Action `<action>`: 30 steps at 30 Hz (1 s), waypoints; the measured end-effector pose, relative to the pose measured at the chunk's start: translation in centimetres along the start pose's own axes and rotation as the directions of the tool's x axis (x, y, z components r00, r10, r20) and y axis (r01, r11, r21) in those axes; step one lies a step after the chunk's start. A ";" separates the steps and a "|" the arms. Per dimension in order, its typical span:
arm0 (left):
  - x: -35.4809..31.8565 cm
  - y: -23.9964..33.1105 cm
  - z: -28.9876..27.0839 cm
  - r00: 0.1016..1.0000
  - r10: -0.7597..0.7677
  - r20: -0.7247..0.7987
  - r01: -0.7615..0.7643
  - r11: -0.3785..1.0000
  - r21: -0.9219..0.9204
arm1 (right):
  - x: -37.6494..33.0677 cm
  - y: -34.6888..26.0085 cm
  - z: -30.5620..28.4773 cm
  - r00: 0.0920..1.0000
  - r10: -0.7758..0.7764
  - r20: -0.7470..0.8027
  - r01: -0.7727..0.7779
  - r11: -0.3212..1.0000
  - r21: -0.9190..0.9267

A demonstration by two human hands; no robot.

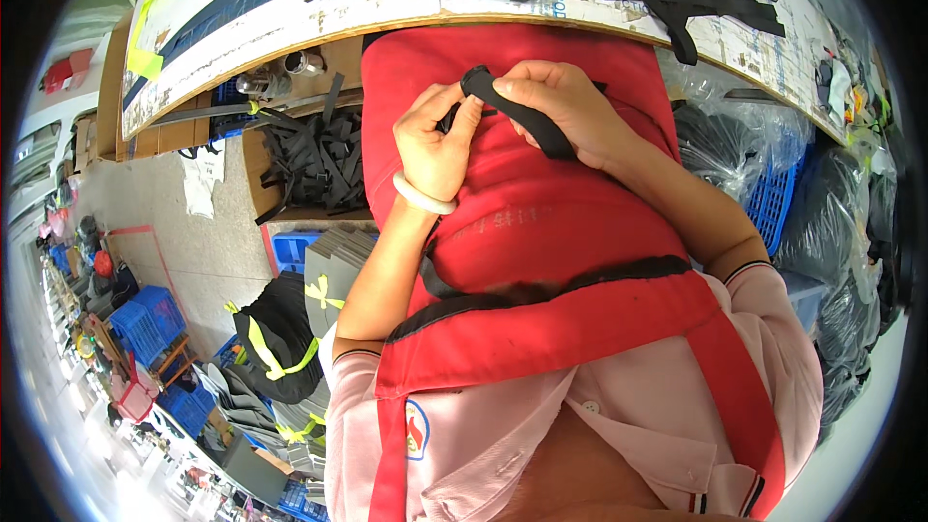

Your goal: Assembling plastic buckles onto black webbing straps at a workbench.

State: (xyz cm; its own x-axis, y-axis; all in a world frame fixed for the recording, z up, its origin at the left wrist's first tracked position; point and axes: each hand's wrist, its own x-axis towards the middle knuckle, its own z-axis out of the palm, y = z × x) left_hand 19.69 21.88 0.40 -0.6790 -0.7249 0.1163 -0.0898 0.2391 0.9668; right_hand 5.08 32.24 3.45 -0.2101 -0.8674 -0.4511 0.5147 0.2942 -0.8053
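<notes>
Barely started imo: both the left hand (437, 147) and right hand (561, 111) have fingers pinched shut on 1 flat black woven strap (522, 116) over the red fabric apron (541, 222), loads of loose black straps (314, 159) left.

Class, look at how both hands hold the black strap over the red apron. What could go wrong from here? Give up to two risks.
1. The black strap is pinched only at its folded end by the left hand and right hand, so it might slip loose.
2. The strap's free length trails under the right hand, against the red apron, and could twist or snag.
</notes>
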 end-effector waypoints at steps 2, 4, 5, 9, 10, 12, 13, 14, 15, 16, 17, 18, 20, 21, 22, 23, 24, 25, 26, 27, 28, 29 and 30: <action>0.0 0.0 0.1 0.998 0.065 -0.022 -0.064 0.997 0.031 | -0.1 0.0 0.0 1.000 -0.008 -0.011 0.008 1.000 -0.001; -0.1 -0.1 0.4 0.996 0.087 -0.010 -0.086 0.994 0.066 | 0.2 0.3 0.0 0.999 -0.036 -0.028 0.035 0.999 -0.013; -0.1 -0.3 0.5 0.994 0.108 0.002 -0.107 0.989 0.100 | 0.4 0.5 0.0 0.997 -0.064 -0.047 0.062 0.998 -0.027; -0.3 -0.9 0.4 0.983 0.181 -0.011 -0.177 0.971 0.161 | 0.9 1.3 -0.2 0.988 -0.134 -0.079 0.128 0.989 -0.076; -0.3 -0.8 0.3 0.983 0.182 -0.011 -0.177 0.971 0.162 | 0.8 1.3 0.0 0.989 -0.128 -0.080 0.118 0.986 -0.118; -0.4 -0.7 0.1 0.988 0.151 0.010 -0.151 0.978 0.145 | 0.8 1.3 0.0 0.989 -0.122 -0.079 0.108 0.981 -0.159; -0.3 -0.8 0.1 0.988 0.153 0.009 -0.152 0.978 0.145 | 0.8 1.1 -0.1 0.992 -0.116 -0.050 0.107 0.982 -0.155; -0.3 -1.0 0.1 0.967 0.252 0.041 -0.255 0.948 0.193 | 0.8 1.0 -0.2 0.994 -0.110 -0.021 0.105 0.983 -0.151; -0.3 -1.2 0.0 0.935 0.346 0.077 -0.354 0.905 0.237 | 1.3 1.2 -0.7 0.994 -0.110 -0.020 0.106 0.983 -0.152; -0.4 -1.2 0.1 0.935 0.347 0.078 -0.355 0.905 0.235 | 1.8 1.5 -1.3 0.998 -0.052 0.035 0.054 0.996 -0.073; -0.6 -1.1 0.0 0.989 0.110 0.097 -0.116 0.992 0.058 | 2.1 1.6 -1.8 0.996 0.003 0.094 -0.003 1.000 0.004; -0.7 -1.1 0.0 0.979 -0.125 0.159 0.144 0.983 -0.111 | 2.0 1.7 -2.1 0.993 -0.010 0.114 0.009 1.000 0.001; -0.4 -1.0 -0.4 0.916 -0.344 0.204 0.400 0.818 -0.414 | 1.7 1.1 -1.6 0.990 -0.034 0.135 0.033 0.999 0.004; -0.2 -1.0 -0.6 0.801 -0.506 0.319 0.574 0.502 -0.647 | 1.6 0.9 -1.4 0.987 -0.061 0.151 0.060 0.998 0.010; -0.2 -1.9 -0.7 0.774 -0.504 0.384 0.610 0.428 -0.667 | 1.8 1.6 -1.4 0.986 -0.059 0.154 0.058 0.998 0.008; 0.0 -2.1 -0.5 0.772 -0.506 0.384 0.610 0.425 -0.669 | 2.3 2.9 -1.6 0.962 -0.256 0.099 0.271 0.942 -0.195; 0.1 -2.2 -0.3 0.766 -0.505 0.397 0.610 0.377 -0.698 | 2.6 3.8 -1.8 0.889 -0.449 0.087 0.444 0.803 -0.397; 0.1 -2.2 -0.4 0.762 -0.507 0.404 0.603 0.326 -0.728 | 2.3 3.4 -1.3 0.892 -0.442 0.094 0.440 0.806 -0.397; 0.2 -1.4 -0.4 0.770 -0.509 0.385 0.589 0.333 -0.737 | 1.6 2.3 -0.6 0.804 -0.582 0.123 0.562 0.674 -0.480; 0.5 -1.1 -0.4 0.770 -0.515 0.378 0.584 0.329 -0.742 | 0.8 1.3 0.1 0.692 -0.702 0.167 0.656 0.516 -0.550; 0.4 -0.6 -0.4 0.811 -0.501 0.301 0.535 0.430 -0.727 | -0.2 0.5 0.8 0.768 -0.632 0.106 0.627 0.707 -0.325; 0.5 -0.2 -0.3 0.850 -0.475 0.226 0.481 0.529 -0.699 | -0.7 -0.3 0.9 0.769 -0.629 0.109 0.626 0.709 -0.325; 0.4 0.0 -0.1 0.875 -0.463 0.145 0.422 0.579 -0.697 | -1.1 -1.1 1.0 0.852 -0.517 0.081 0.505 0.773 -0.385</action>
State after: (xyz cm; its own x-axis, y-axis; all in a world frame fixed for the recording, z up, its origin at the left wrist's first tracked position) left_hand 19.47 21.55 0.44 -0.6580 -0.6509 -0.3786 0.1694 -0.6179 0.7678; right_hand 5.59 32.45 5.16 -0.3777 -0.9238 0.0630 -0.0281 -0.0565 -0.9980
